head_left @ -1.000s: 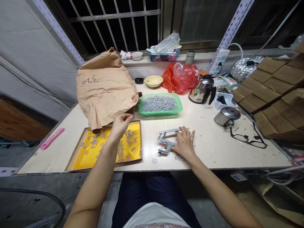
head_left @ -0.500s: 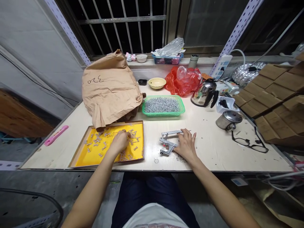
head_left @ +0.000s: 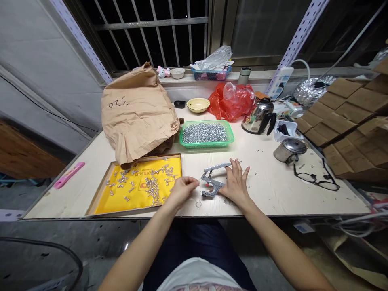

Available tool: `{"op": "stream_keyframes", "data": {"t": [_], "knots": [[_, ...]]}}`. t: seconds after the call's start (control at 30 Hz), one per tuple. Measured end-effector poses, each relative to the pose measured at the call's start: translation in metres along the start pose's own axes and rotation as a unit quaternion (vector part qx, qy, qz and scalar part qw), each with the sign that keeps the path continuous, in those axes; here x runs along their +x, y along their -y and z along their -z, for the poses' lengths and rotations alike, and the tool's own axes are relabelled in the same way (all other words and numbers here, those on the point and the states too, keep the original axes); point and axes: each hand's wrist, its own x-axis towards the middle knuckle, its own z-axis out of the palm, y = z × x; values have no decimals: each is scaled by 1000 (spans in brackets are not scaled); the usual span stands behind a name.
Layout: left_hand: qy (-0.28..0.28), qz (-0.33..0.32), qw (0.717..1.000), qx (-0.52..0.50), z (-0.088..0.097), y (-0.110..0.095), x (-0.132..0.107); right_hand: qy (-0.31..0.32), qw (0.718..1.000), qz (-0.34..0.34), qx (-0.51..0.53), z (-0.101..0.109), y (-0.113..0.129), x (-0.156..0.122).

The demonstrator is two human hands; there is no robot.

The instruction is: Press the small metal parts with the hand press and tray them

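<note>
My right hand [head_left: 235,182] is wrapped round the handles of grey metal snap pliers [head_left: 216,186], which lie low over the table with their jaws pointing left and parted. A coil spring shows between the arms. My left hand [head_left: 182,191] is pinched, thumb against forefinger, just left of the jaws. Whatever sits at its fingertips is too small to make out. Left of that hand is a shallow yellow-lined box [head_left: 104,198], with many small metal pieces [head_left: 152,190] scattered and heaped in it.
Behind the pliers stands a green basket [head_left: 207,144] full of small silvery parts. A large brown paper bag [head_left: 136,109] leans over the box's back edge. To the right are a kettle [head_left: 258,117], a metal mug [head_left: 287,152] and glasses [head_left: 315,180]. A pink-handled tool [head_left: 69,175] lies far left.
My left hand has moved right, out of the yellow box to beside the pliers' jaws, and is now pinched. My right hand stays on the pliers; their handles look slightly wider apart.
</note>
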Motion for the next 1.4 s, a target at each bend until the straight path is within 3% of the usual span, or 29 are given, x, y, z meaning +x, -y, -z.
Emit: {"op": "stream_keyframes", "data": {"t": [0.1,0.2,0.33,0.5,0.6,0.97,1.07,1.23,1.4], "knots": [[12,49,997,-60,-31,14,-3,6,1000,-2,-11,1,0,0],[6,65,996,-64,-38,19,-1,9,1000,-2,-20,3,0,1],[29,80,996,-11,-32,16,4,15,1000,9,-23,5,2,1],[61,45,989,126,-27,14,11,21,1000,13,-18,6,3,0],[97,43,983,152,-26,12,12,18,1000,16,-19,6,3,0],[118,48,985,114,-20,18,11,-9,999,36,-14,8,3,2],[131,53,988,53,-19,9,7,23,999,18,-13,8,2,1],[77,89,993,-14,-17,-3,0,97,995,-24,-14,4,5,-3],[110,127,985,-43,-20,-6,-2,69,997,-18,-37,2,3,-4]]}}
